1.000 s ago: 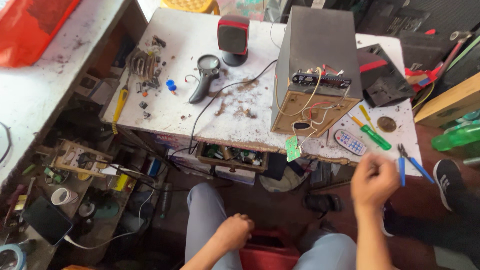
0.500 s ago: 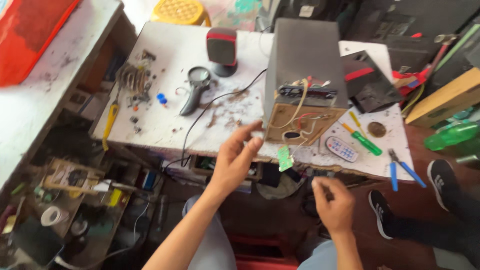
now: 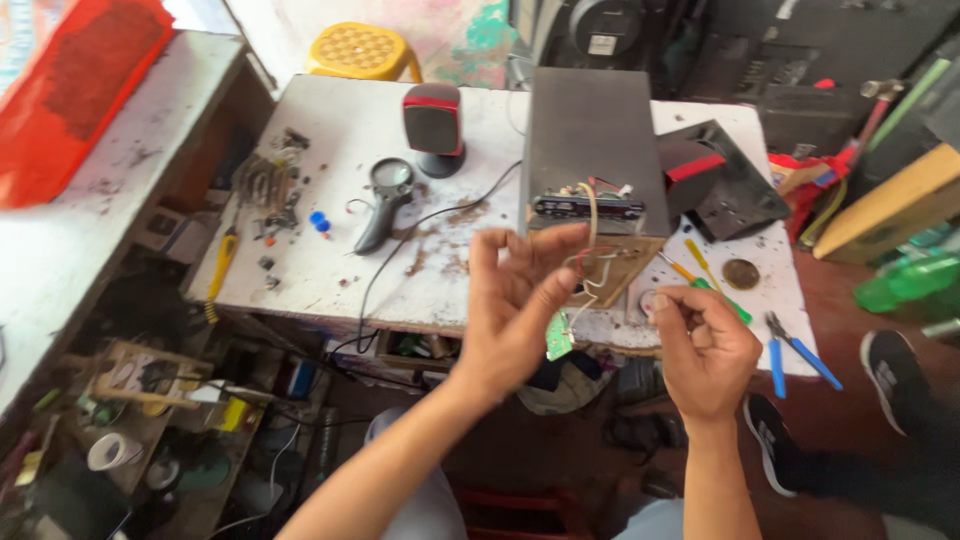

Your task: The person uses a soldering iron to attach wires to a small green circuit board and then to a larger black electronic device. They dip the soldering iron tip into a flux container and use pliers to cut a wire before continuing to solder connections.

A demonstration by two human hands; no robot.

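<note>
A dark grey speaker box (image 3: 590, 140) lies on the stained white table (image 3: 330, 270), its open wooden end facing me with loose red and white wires (image 3: 590, 262) spilling out. A small green circuit board (image 3: 558, 338) hangs from those wires below the table edge. My left hand (image 3: 515, 305) is raised in front of the box, fingers spread, fingertips at the wires. My right hand (image 3: 705, 350) is just right of it, fingers curled in with thumb and forefinger pinched; I cannot make out anything in it.
On the table are a small red-and-black speaker (image 3: 433, 125), a magnifier (image 3: 385, 195), screwdrivers (image 3: 705, 275), blue-handled pliers (image 3: 795, 350) and a black panel (image 3: 725, 185). A yellow stool (image 3: 362, 50) stands behind. A cluttered shelf (image 3: 150, 390) is at lower left, and another person's shoe (image 3: 890, 380) is at right.
My left hand has come up from my lap to the wires at the box. My right hand has moved left from near the pliers toward the box front.
</note>
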